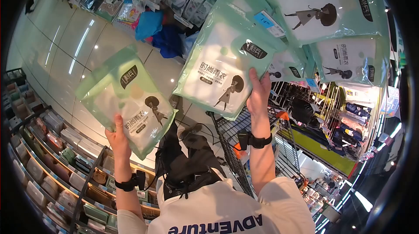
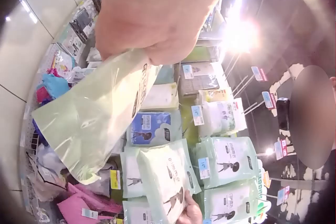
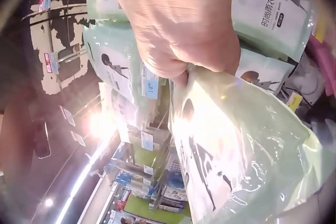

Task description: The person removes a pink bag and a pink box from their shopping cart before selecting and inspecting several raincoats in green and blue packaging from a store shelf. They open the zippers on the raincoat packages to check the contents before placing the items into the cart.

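My left hand (image 1: pixel 118 141) grips a pale green raincoat package (image 1: pixel 139 90) by its lower left edge, thumb across the front. The package carries a dark label and a printed figure with an umbrella. To the right, a matching raincoat package (image 1: pixel 209 46) is tilted in my right hand (image 1: pixel 260 92), thumb on its front near the lower right edge. The two packages are apart, side by side at chest height. In the right wrist view the glossy package (image 3: pixel 262 145) hangs from my grip; most fingers are hidden behind it.
More raincoat packages (image 1: pixel 345 55) hang on the rack at the upper right, with a blue price tag (image 1: pixel 269 23) among them. A black wire shopping cart (image 1: pixel 238 131) stands close at my right. Shelves of boxed goods (image 1: pixel 56 155) line the left, across a tiled floor (image 1: pixel 56 51).
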{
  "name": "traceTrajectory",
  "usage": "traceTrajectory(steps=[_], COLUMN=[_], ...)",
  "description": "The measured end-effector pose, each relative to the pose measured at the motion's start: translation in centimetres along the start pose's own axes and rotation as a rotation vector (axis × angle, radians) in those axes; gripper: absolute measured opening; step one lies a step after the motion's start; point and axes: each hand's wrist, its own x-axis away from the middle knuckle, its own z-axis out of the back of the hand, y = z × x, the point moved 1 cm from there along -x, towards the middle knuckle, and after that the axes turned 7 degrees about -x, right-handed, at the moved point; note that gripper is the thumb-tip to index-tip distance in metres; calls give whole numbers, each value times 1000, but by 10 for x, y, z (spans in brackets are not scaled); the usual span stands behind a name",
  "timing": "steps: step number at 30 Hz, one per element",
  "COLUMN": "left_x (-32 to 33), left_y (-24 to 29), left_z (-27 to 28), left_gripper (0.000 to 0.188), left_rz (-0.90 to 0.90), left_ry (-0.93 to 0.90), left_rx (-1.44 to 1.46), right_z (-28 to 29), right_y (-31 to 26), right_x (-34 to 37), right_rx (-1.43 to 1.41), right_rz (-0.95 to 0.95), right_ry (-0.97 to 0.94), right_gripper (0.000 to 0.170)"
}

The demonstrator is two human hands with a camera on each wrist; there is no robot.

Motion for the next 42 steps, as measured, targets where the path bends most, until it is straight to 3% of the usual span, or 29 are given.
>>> traceTrajectory(steps=[9,21,36,41,42], left_x=[7,13,15,16,15], left_y=[-7,-7,-9,-11,-10], left_z=[3,2,1,4,7], left_gripper=[44,45,44,43,42], left_rz=[25,68,27,7,6], left_ry=[-27,-29,-14,-57,-93], left_rx=[-11,-28,-28,-60,-74], right_z=[12,15,11,22,32], right_y=[8,11,13,26,33], right_x=[-17,-28,-32,-96,-116], right_rx=[87,84,47,164,300], right_rz=[29,92,107,172,247], right_ry=[115,52,112,200,219], right_gripper=[43,40,42,49,51])
